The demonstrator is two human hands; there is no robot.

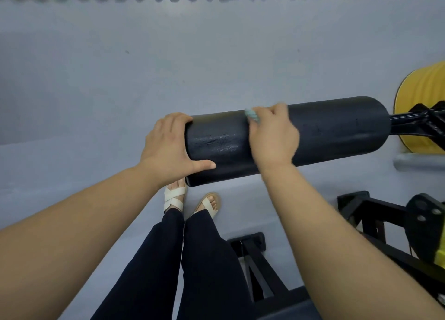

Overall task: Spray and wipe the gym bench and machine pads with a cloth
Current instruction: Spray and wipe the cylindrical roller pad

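left grip wraps pad end | right grip holds cloth — mid-pad

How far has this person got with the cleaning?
Midway, it seems. The black roller pad glistens near its free end, so that stretch may already be sprayed or wiped. In hand: the left hand grips that end while the right hand holds a pale green cloth against the pad's middle. Left: the duller stretch toward the black metal arm. No spray bottle shows; other pads cannot be judged.
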